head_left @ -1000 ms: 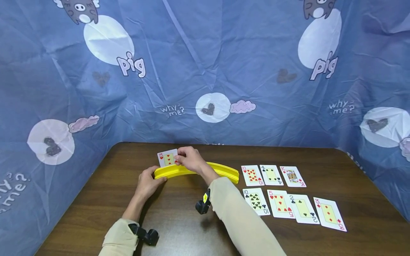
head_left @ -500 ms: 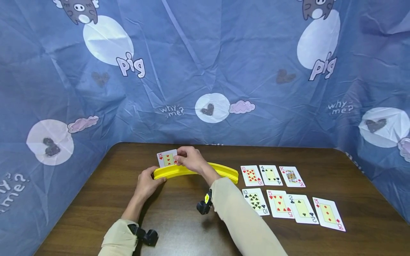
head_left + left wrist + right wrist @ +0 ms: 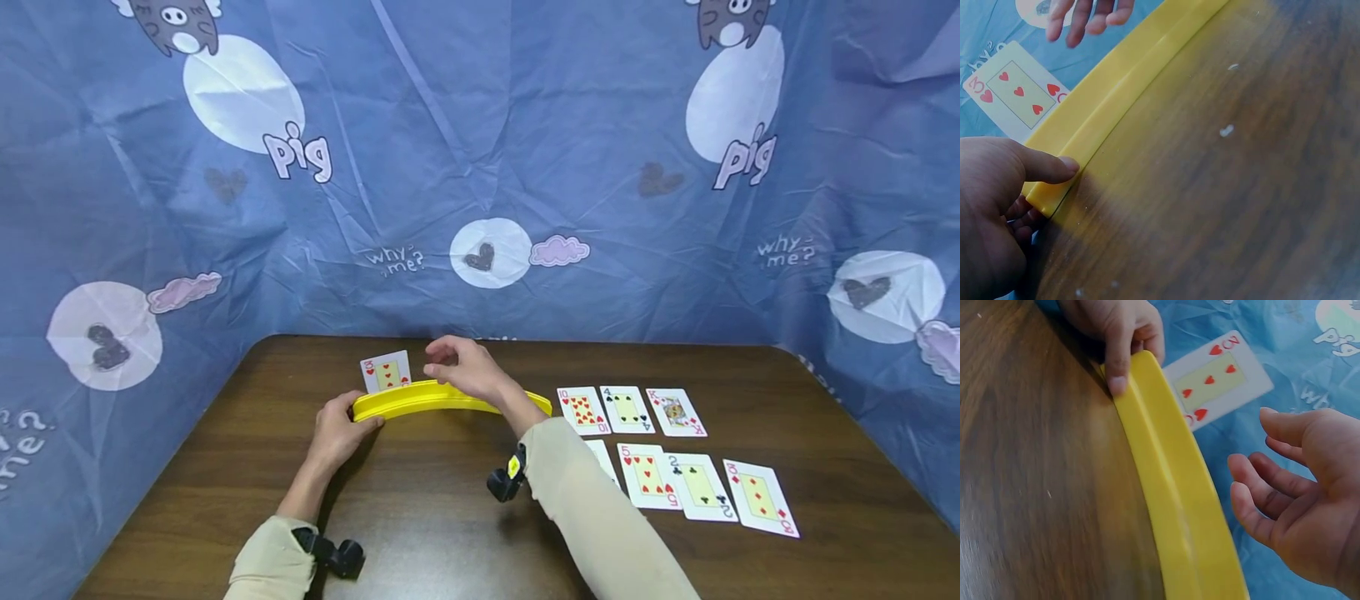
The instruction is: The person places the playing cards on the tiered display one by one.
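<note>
A curved yellow card holder [image 3: 427, 398] lies on the table, and my left hand [image 3: 335, 429] grips its left end, thumb on the near side. Upright in the holder's groove, close to that end, stands a three of hearts [image 3: 386, 372]; its lower part is hidden by the holder. My right hand [image 3: 467, 367] hovers over the middle of the holder, apart from the card. In the right wrist view its fingers [image 3: 1260, 487] are loosely bent and hold nothing. The left wrist view shows the left thumb [image 3: 1054, 167] pressed along the yellow edge.
Two rows of face-up cards lie to the right: ten of hearts [image 3: 582, 411], a black four [image 3: 627, 410] and king of diamonds [image 3: 677, 412] behind; five of hearts [image 3: 648, 477], two of clubs [image 3: 701, 487] and three of diamonds [image 3: 762, 497] nearer. My right sleeve [image 3: 600, 500] partly covers another card.
My right hand has let go of the three of hearts and moved slightly right, leaving the card standing in the holder. The left hand keeps its grip. The view has shifted slightly.
</note>
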The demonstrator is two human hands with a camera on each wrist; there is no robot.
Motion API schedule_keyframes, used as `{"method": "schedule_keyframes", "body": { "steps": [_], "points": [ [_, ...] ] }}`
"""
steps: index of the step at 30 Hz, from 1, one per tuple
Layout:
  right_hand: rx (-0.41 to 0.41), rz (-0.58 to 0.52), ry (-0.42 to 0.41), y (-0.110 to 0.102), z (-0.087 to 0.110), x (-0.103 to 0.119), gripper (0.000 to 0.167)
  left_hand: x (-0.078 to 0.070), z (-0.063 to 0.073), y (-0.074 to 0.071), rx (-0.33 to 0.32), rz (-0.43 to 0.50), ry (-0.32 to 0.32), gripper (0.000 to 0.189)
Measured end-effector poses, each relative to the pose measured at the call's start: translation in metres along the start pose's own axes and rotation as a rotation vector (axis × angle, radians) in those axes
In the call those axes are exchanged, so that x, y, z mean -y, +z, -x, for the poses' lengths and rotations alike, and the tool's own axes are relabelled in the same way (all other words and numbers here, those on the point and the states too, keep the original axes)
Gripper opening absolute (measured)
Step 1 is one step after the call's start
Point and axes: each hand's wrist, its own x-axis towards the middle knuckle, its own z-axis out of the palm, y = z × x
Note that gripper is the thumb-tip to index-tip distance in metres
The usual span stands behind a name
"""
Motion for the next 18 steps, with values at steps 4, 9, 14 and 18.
{"method": "schedule_keyframes", "body": {
  "steps": [4,9,14,18],
  "points": [
    [-0.03,0.021,-0.029,-0.015,0.009,-0.004,0.037,0.0,0.0,0.001,0.001,-0.002,0.0,0.035],
    [-0.044,0.003,-0.02,-0.035,0.024,-0.012,0.037,0.0,0.001,0.001,0.01,0.0,-0.006,0.037],
    [-0.056,-0.042,0.003,-0.054,0.04,-0.022,0.038,0.0,0.001,0.0,0.018,0.002,-0.02,0.038],
    [-0.072,-0.065,0.021,-0.069,0.051,-0.032,0.04,-0.001,0.001,0.0,0.03,0.0,-0.028,0.039]
  ]
}}
